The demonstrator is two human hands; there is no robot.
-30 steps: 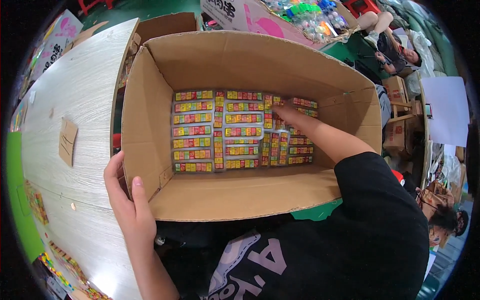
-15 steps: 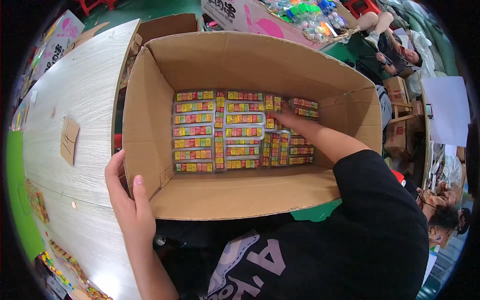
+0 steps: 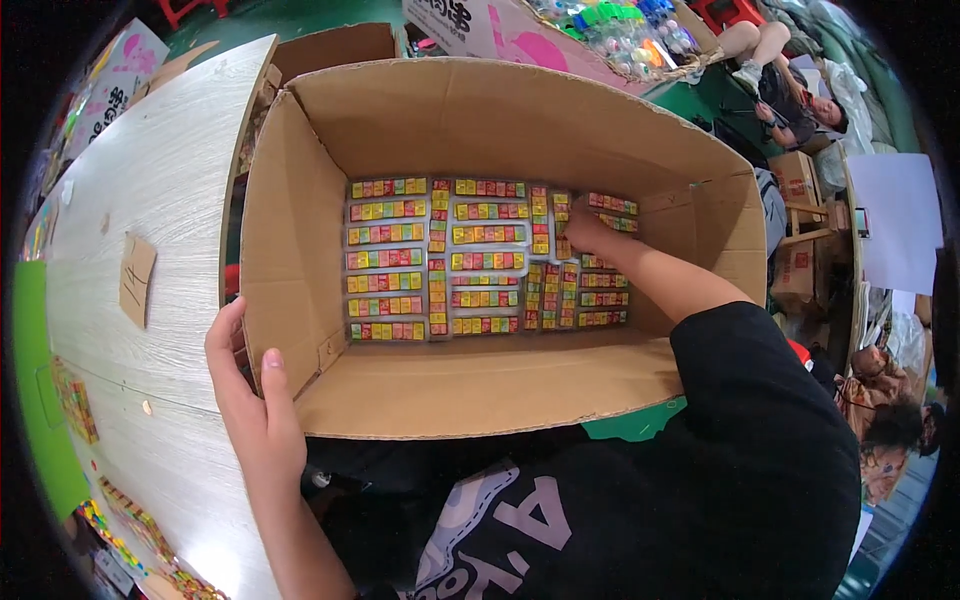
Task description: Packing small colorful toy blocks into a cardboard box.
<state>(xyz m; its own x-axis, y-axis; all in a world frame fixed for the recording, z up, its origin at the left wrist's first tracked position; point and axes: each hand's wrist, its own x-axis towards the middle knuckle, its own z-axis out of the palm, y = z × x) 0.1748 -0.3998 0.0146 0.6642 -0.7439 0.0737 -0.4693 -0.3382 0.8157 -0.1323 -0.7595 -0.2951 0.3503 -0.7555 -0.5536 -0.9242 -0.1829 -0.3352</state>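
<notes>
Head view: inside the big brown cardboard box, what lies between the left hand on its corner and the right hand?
Rows of colourful packets cover the box floor between left hand and right hand.

A large open brown cardboard box point(image 3: 480, 390) is gripped at its near-left corner, and flat multicoloured packs point(image 3: 440, 255) lie in tight rows across its floor, beneath the fingertips reaching in.

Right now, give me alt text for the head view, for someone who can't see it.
A person's right hand reaches into a large open cardboard box, touching the colourful packs that line its bottom in rows. The left hand grips the box's near left corner. The box stands beside a pale wooden table.
</notes>
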